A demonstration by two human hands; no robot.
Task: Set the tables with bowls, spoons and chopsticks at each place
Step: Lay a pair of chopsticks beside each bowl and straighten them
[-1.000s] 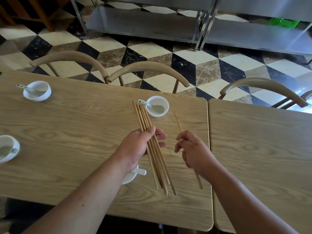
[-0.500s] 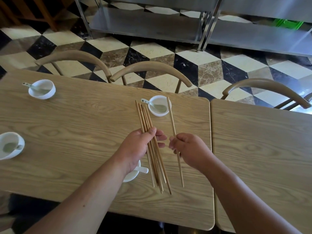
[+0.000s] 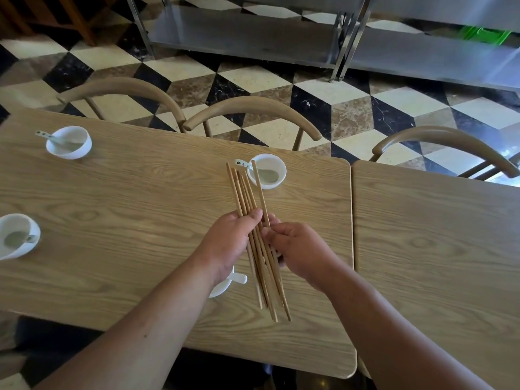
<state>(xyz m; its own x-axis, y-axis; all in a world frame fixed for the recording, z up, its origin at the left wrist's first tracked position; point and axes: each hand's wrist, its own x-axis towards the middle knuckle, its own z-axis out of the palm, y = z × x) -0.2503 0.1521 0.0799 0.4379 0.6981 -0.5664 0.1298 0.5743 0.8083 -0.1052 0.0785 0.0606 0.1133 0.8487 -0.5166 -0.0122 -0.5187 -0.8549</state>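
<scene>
Over a wooden table [image 3: 118, 209] already laid with white bowls [image 3: 69, 142] and spoons, a person's left hand [image 3: 229, 246] grips a bundle of chopsticks [image 3: 260, 266] in mid-air while the right hand [image 3: 301, 250], pressed close, pinches a single chopstick [image 3: 259, 190] at the bundle's edge. Bowls and spoons appear done; pairing off sticks for the far bowl [image 3: 267, 170] likely comes next.
</scene>
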